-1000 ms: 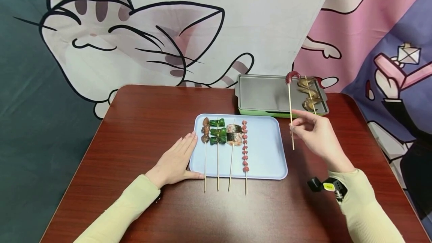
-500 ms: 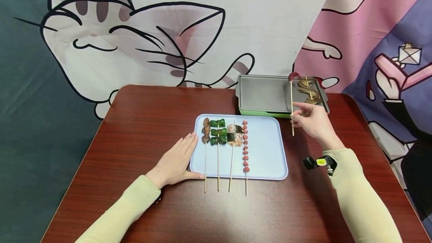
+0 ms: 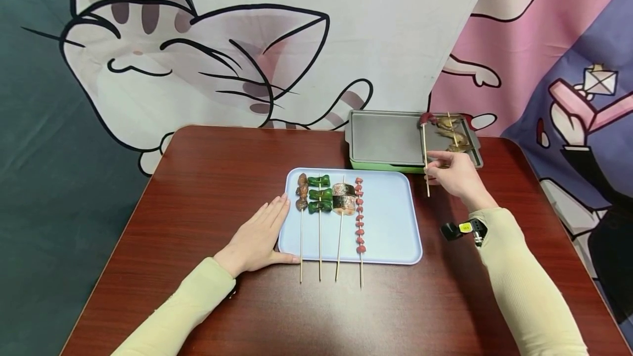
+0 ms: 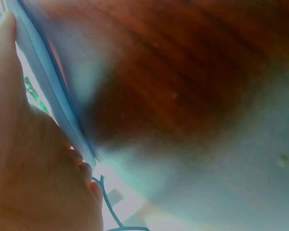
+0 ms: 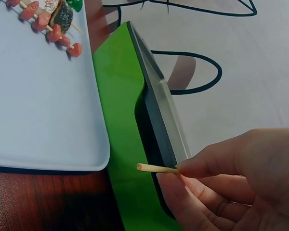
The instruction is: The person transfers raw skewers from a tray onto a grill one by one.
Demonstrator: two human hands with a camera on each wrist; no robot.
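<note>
My right hand (image 3: pixel 459 177) pinches a wooden skewer (image 3: pixel 425 144) low on its stick, with a curved dark-red piece (image 3: pixel 427 118) at the top. That red piece overlaps the grey plate of the green-sided grill (image 3: pixel 386 136), left of a skewer of brownish pieces (image 3: pixel 456 135). In the right wrist view, the stick's blunt end (image 5: pixel 154 168) pokes out from between thumb and fingers. Fingers straight, my left hand (image 3: pixel 257 232) rests along the left edge of the pale blue tray (image 3: pixel 390 224). The left wrist view shows the thumb (image 4: pixel 7 38) at the tray's rim.
Several skewers lie on the tray: brown pieces (image 3: pixel 301 191), green peppers (image 3: pixel 320 194), fish-like slices with dark skin (image 3: pixel 343 198) and small red pieces (image 3: pixel 359 216). Their sticks overhang the near rim. A printed cat curtain (image 3: pixel 395 26) hangs behind the brown table (image 3: pixel 222 163).
My right hand has moved forward and slightly left over the grill's front edge, and the red-topped skewer's tip has sunk toward the plate. My left hand stays put.
</note>
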